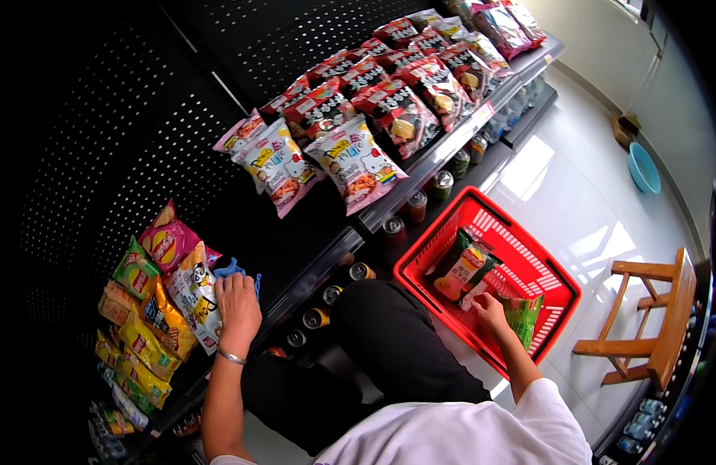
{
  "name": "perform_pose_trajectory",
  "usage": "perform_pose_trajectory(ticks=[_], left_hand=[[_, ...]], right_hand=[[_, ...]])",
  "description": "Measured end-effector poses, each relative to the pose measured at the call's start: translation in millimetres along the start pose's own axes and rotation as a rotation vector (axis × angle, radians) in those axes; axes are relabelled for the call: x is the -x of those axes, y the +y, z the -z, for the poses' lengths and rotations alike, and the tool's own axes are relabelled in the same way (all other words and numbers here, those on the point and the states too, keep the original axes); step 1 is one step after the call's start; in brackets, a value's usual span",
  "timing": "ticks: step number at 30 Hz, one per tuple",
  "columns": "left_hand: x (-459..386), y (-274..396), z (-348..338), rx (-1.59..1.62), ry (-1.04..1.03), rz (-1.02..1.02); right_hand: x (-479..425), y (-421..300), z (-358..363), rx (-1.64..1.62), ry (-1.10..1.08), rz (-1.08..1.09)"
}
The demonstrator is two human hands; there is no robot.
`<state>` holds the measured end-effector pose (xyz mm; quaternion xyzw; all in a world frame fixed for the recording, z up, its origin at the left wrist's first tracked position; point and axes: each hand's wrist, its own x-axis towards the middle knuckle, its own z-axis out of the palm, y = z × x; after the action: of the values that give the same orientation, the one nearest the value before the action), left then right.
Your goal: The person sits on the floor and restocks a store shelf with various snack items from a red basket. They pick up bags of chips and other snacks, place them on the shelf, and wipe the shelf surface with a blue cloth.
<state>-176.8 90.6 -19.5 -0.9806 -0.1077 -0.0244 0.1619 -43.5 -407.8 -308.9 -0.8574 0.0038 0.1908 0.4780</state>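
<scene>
My left hand (238, 302), with a silver bangle at the wrist, is on the black shelf (288, 232). Its fingers are closed over a bunched blue cloth (233, 267), which shows on both sides of them. Beside those fingers a white snack bag (193, 293) leans against other bags. Down inside a red plastic shopping basket (407, 270), my right hand (490, 314) has its fingertips at the lower end of a dark green chip bag (465, 267); whether they grip it is unclear. A bright green snack bag (523, 317) lies near that wrist, partly hidden by the forearm.
Yellow chip bags (148, 349) and others crowd the shelf at left. Red-and-black snack bags (401, 116) and pink-and-white ones (358, 165) stand farther along. Drink cans (317, 318) line the lower shelf. A wooden stool (666, 325) and a blue basin (644, 168) are at right.
</scene>
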Motion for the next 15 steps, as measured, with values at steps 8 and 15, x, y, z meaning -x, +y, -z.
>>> perform_pose_trajectory(ticks=[8, 15], left_hand=[[24, -4, -11, -0.033, -0.009, 0.132], [-17, 42, 53, 0.241, 0.134, 0.025]], right_hand=[[-29, 18, -9, 0.21, 0.059, -0.054], [-103, 40, 4, -0.298, 0.438, -0.007]])
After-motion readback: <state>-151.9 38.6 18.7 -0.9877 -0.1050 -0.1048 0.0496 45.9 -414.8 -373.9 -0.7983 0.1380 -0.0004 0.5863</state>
